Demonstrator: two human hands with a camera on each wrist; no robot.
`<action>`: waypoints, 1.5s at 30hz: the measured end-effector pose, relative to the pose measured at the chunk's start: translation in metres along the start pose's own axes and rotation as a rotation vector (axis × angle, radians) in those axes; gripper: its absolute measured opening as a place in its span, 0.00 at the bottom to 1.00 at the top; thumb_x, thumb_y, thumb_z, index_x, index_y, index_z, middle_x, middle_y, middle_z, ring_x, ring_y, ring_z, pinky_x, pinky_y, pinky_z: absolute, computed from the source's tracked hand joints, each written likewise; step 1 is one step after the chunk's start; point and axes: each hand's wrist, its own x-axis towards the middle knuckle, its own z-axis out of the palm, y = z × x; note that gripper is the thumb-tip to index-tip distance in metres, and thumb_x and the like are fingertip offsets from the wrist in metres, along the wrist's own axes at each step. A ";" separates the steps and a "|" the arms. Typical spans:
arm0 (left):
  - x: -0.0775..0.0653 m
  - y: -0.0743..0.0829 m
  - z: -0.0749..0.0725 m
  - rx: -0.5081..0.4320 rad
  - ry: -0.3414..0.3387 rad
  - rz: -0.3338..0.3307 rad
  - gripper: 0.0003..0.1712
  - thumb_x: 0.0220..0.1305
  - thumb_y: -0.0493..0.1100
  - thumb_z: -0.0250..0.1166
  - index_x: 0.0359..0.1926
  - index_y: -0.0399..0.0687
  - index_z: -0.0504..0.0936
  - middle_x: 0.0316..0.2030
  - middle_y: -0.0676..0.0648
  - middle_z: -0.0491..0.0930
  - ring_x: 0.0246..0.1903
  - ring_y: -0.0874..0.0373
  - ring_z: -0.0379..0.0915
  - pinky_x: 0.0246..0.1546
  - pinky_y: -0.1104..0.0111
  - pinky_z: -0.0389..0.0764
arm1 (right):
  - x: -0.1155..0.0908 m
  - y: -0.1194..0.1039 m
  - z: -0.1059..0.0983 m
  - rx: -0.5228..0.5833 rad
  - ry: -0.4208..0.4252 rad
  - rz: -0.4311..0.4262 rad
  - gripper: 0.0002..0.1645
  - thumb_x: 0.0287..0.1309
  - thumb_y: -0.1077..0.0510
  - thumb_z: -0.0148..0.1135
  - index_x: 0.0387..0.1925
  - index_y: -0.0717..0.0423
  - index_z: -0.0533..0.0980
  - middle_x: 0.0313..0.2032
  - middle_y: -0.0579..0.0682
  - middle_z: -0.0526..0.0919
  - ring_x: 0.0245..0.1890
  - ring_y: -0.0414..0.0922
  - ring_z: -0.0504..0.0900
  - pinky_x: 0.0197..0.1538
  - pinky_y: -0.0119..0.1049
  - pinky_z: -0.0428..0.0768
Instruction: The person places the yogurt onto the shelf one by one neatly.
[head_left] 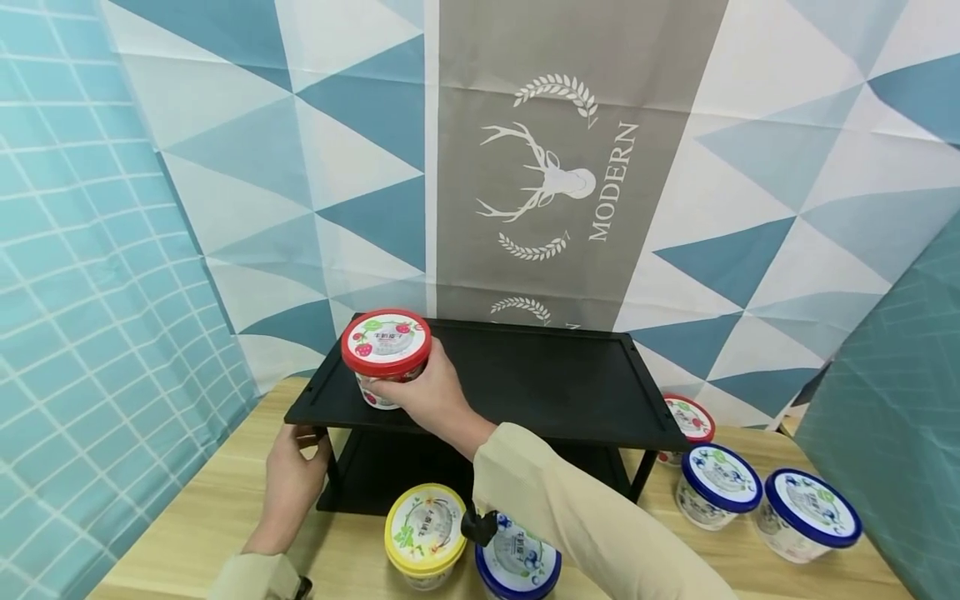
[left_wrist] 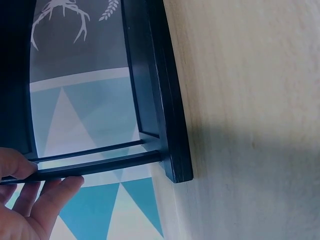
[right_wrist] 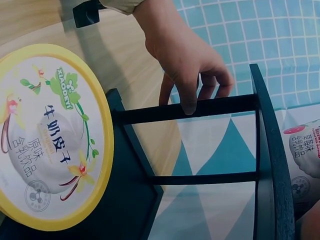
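Note:
My right hand (head_left: 438, 392) holds a red-lidded tub (head_left: 386, 337) upright at the left end of the upper shelf of a black two-tier rack (head_left: 540, 383). Whether the tub's base touches the shelf I cannot tell. With thumb and fingers my left hand (head_left: 288, 483) grips the rack's front left leg (left_wrist: 100, 166), just under the upper shelf. A yellow-lidded tub (head_left: 425, 529) stands before the rack, and a blue-lidded tub (head_left: 521, 558) is beside it, partly hidden by the right sleeve. In the right wrist view, the held tub (right_wrist: 305, 150) shows only in part.
Right of the rack stand two more blue-lidded tubs (head_left: 720, 479) and a red-lidded tub (head_left: 688, 421), partly behind the rack's corner. The rack's lower shelf (head_left: 405, 467) sits low over the wooden table (head_left: 187, 517). Patterned cloth (head_left: 375, 167) hangs close behind.

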 end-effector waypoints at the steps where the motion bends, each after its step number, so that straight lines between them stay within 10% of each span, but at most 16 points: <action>1: 0.000 0.000 0.000 0.000 0.000 -0.001 0.17 0.54 0.30 0.55 0.46 0.44 0.69 0.35 0.39 0.75 0.36 0.42 0.75 0.38 0.52 0.76 | 0.000 0.001 0.000 0.000 0.001 0.005 0.47 0.39 0.46 0.69 0.59 0.42 0.54 0.53 0.40 0.66 0.53 0.39 0.66 0.48 0.35 0.78; 45: 0.001 0.003 0.000 0.025 -0.008 -0.022 0.18 0.54 0.31 0.56 0.48 0.44 0.69 0.36 0.39 0.74 0.37 0.44 0.75 0.37 0.53 0.77 | 0.007 0.003 0.001 -0.047 -0.018 0.069 0.48 0.37 0.42 0.69 0.59 0.41 0.55 0.54 0.40 0.67 0.53 0.39 0.66 0.49 0.39 0.77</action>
